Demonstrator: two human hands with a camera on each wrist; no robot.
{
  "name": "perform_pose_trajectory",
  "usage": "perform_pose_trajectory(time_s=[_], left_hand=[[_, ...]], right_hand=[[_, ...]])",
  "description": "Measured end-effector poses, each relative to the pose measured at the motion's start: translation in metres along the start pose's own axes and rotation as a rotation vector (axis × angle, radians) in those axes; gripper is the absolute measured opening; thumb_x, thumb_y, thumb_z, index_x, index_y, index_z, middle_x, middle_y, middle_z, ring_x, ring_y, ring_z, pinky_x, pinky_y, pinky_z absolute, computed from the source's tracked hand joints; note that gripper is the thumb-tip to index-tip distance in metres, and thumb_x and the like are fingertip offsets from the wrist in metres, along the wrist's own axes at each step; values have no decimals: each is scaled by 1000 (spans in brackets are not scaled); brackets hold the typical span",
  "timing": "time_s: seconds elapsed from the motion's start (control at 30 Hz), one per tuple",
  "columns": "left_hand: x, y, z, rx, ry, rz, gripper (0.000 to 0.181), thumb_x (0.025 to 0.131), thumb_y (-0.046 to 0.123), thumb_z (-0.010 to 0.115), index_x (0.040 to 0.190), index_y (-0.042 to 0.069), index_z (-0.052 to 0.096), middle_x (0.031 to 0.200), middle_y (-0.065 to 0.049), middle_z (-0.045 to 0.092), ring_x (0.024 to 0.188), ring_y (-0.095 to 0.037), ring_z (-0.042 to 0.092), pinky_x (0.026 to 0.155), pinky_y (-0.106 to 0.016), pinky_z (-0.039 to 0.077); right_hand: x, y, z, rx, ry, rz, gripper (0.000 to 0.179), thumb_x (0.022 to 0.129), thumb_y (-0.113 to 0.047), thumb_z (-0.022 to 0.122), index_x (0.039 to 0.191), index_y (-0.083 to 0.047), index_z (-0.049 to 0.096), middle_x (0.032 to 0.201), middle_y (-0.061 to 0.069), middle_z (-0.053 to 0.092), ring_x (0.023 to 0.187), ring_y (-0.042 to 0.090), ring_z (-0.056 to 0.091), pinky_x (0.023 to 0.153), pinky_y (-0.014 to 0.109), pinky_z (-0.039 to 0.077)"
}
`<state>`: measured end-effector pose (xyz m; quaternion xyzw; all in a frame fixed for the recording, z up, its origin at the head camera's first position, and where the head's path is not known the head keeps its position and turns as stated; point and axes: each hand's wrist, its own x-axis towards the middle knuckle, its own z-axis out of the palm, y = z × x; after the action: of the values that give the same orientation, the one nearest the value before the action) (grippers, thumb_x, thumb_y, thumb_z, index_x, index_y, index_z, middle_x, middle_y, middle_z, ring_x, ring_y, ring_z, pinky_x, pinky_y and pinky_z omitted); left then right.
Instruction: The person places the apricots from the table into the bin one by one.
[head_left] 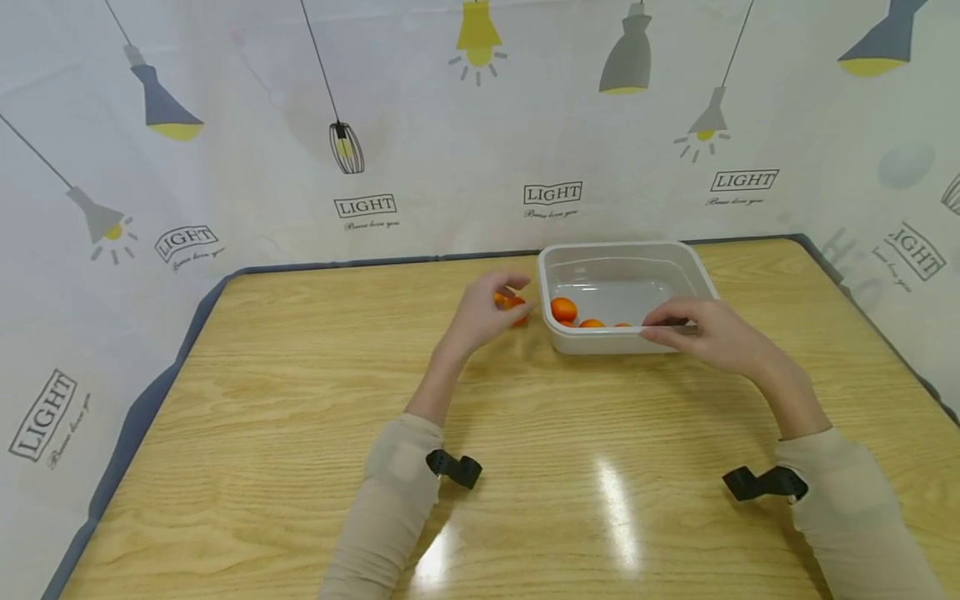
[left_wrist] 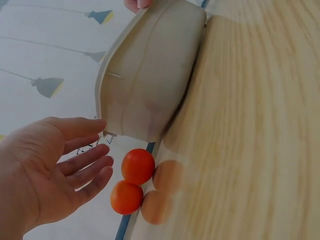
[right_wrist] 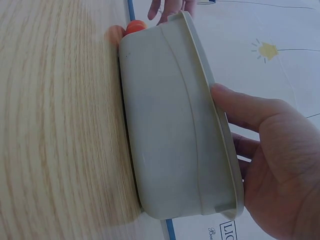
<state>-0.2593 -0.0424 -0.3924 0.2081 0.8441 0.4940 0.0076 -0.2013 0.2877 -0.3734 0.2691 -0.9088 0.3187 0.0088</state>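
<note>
The left hand (head_left: 478, 312), its fingers loosely spread and gripping nothing, lies left of the box (head_left: 600, 343), close to two loose balls (left_wrist: 138, 166) that touch each other. The right hand (head_left: 716, 333) pinches the box's near rim toward its right end. Inside the box, several inner balls (head_left: 564, 310) lie along the near wall, mostly leftward. Beneath the box extends the tabletop (head_left: 300, 417); behind it, the lamp-printed backdrop (head_left: 450, 150).
</note>
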Motion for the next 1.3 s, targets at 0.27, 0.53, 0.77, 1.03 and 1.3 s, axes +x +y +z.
perform_pose_trajectory(time_s=[0.27,0.53,0.77,1.03,1.3], left_hand=[[-3,-7,1,62,-41,-51,41,92,6,74,130,-2,63,129,-17,65,118,-28,58,103,-37,47],[-3,-11,2,163,-69,-48,42,91,8,75,130,-1,64,133,-16,63,124,-29,55,109,-36,41],[-3,-15,3,236,-150,-34,40,91,7,73,129,-2,65,127,-15,65,112,-29,60,100,-36,48],[-7,-14,3,189,-198,-87,46,88,8,75,131,0,62,120,-15,65,94,-24,59,85,-31,49],[-5,-7,-4,110,-94,-76,44,89,11,78,130,1,64,116,-11,66,90,-23,57,76,-28,48]], right_hand=[[0,0,0,3,-5,4,11,98,-18,69,107,-14,74,100,-6,71,91,6,61,80,18,51],[0,1,1,-1,-5,2,11,98,-18,69,107,-13,74,101,-6,71,92,5,61,81,20,51],[1,0,1,9,-2,4,11,98,-17,69,106,-13,74,100,-5,71,92,4,61,81,20,51],[1,-1,1,8,1,4,11,98,-17,69,106,-12,74,100,-6,71,92,4,61,81,19,50],[1,1,1,6,6,-1,10,97,-17,69,106,-13,74,100,-6,71,92,4,61,81,20,51]])
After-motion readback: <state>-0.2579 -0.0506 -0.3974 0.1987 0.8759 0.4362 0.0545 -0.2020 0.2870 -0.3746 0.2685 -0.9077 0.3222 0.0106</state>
